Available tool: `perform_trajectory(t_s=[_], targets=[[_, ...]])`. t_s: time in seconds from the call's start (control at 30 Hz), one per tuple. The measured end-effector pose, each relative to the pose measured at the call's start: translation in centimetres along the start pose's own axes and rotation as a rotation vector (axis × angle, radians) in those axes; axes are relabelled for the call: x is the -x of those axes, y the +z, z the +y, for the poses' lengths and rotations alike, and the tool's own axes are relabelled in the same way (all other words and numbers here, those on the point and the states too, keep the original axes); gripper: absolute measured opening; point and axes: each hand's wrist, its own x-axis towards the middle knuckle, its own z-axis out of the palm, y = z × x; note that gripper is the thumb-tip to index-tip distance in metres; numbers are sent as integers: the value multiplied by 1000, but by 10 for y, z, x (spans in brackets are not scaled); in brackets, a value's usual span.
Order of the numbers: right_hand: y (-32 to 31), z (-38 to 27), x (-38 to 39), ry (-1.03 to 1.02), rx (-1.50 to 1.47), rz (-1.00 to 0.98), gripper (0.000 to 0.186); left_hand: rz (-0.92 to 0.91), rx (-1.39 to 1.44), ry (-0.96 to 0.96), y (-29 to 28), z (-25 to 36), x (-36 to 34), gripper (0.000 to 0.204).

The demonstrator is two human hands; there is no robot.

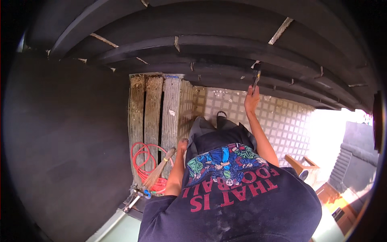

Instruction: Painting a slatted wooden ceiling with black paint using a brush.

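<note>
My right hand (251, 99) grips a dark brush-like tool (256, 73) with a bit of yellow on it, raised to the dark slatted surface (225, 56) that curves across the upper view, where pale streaks show. My left hand (183, 144) is low at my side, fingers curled, beside weathered grooved planks (171, 105); what it holds, if anything, I cannot make out. A straw broom (159, 169) and a coiled red hose (139, 159) lie on the planks just left of that hand.
A dark wall (72, 133) fills the left side. A checkered tiled floor (217, 101) runs beneath me, with small white flakes on it. At the lower right are a wooden stool-like piece (294, 161) and grey steps or panels (342, 165); a metal fitting (137, 197) sits at the lower left.
</note>
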Motion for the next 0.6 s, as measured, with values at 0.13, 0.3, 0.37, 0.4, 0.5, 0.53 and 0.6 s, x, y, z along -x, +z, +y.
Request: perform_trajectory(t_s=[0.13,0.3,0.37,0.4,0.5,0.53,0.6], targets=[[25,-9,0,-22,41,61,19,-46,-123,74,-24,4,-44,30],[42,-13,20,-149,55,68,19,-75,-173,19,-63,59,-70,32],[43,-15,23,-68,76,46,19,-105,-76,55,-84,68,-80,31],[44,-13,21,-33,46,121,20,-132,28,80,-92,70,-81,30],[52,-13,8,1,52,227,21,-209,65,75,-111,79,-99,27],[57,-18,9,3,83,243,21,-236,75,79,-115,70,-111,27],[69,-24,15,-60,85,221,21,-266,96,55,-119,69,-136,27]])
